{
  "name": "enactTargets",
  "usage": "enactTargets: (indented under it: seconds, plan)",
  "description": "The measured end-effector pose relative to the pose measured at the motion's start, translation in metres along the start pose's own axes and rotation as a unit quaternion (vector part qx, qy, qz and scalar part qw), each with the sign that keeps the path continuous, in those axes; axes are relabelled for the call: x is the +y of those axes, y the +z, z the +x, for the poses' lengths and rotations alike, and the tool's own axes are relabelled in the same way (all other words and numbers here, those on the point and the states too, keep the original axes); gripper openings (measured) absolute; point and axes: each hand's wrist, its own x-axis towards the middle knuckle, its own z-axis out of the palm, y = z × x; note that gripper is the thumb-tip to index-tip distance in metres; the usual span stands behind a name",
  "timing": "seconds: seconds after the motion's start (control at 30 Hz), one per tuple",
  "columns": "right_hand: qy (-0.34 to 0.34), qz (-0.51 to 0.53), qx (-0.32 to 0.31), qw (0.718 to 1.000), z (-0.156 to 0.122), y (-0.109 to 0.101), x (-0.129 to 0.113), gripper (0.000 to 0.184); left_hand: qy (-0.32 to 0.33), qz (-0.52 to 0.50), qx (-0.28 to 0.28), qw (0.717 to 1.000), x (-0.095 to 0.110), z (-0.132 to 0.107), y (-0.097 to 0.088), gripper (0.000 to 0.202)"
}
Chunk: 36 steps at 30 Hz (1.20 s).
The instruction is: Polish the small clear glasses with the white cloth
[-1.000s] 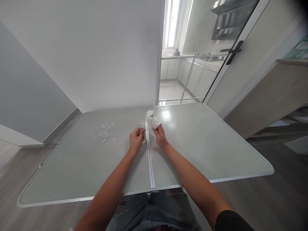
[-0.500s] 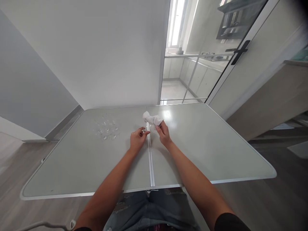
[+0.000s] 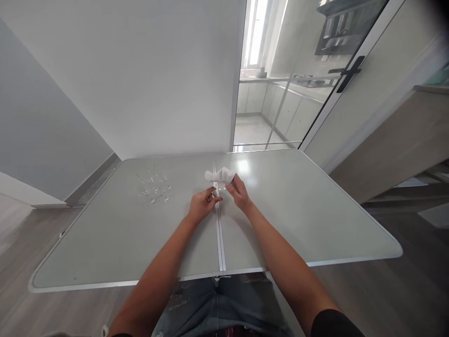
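My right hand [image 3: 239,193] pinches a white cloth [image 3: 221,175], which hangs bunched out to the left across the table's centre seam. My left hand [image 3: 202,204] is closed just below the cloth's left end, thumb and fingers round a small shiny clear piece [image 3: 213,193]; its exact kind is too small to make out. To the left on the table lies a scatter of several small clear, glittering pieces [image 3: 156,189], with neither hand touching them. Both hands are over the middle of the pale table [image 3: 115,234].
The table has a light metal rim and a metal seam [image 3: 220,243] down its middle. A white wall [image 3: 168,79] stands behind it. At the right back is a glass door with a black handle [image 3: 351,74]. A wooden shelf unit [image 3: 403,140] is further right.
The cloth has dropped slightly and shifted a little left, its bunched shape changing. My left hand has turned slightly, its thumb tip moving a little right and down.
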Motion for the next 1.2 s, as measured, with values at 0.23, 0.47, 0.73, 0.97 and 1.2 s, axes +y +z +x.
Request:
enactTargets:
  seconds: [0.23,0.47,0.73,0.97,1.2]
  plan:
    - [0.084,0.211,0.028,0.973,0.008,0.024,-0.004,0.049,-0.114,-0.271,-0.012,0.956,0.002,0.003,0.014,0.05]
    - [-0.019,-0.003,-0.022,1.0,-0.006,0.035,0.012,0.044,-0.144,-0.303,0.06,0.94,-0.01,0.012,0.011,0.047]
    - [-0.189,-0.29,-0.184,0.92,0.002,0.027,0.008,0.03,-0.049,0.031,0.065,0.996,-0.021,0.006,0.006,0.01]
    - [-0.064,-0.3,-0.023,0.952,0.007,0.015,0.014,0.026,0.079,0.124,-0.074,0.986,-0.016,0.0,0.011,0.024]
    - [0.118,0.035,0.058,0.991,0.017,-0.004,0.015,0.03,0.107,0.067,-0.066,0.99,-0.017,-0.004,0.003,0.024]
